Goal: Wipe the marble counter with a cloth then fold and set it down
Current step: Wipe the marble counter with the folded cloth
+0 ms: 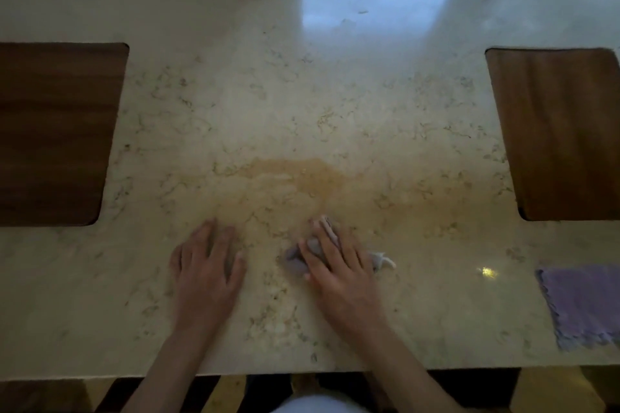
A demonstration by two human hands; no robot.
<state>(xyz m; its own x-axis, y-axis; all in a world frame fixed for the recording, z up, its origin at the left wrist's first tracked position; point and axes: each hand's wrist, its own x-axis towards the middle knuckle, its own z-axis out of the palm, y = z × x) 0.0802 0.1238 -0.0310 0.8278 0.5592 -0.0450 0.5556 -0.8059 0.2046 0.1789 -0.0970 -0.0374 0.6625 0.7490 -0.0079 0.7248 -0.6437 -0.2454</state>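
A beige marble counter (302,84) with grey veins fills the view. An orange-brown stain (295,173) spreads across its middle, just beyond my hands. My right hand (335,261) presses flat on a small bunched grey cloth (295,260), whose ends stick out on both sides of the palm. My left hand (206,261) lies flat on the bare marble to the left, fingers spread, holding nothing.
A dark wooden board (53,131) lies at the left edge and another wooden board (563,134) at the right. A purple cloth (583,305) lies flat at the near right. The counter's front edge (302,370) runs just below my wrists.
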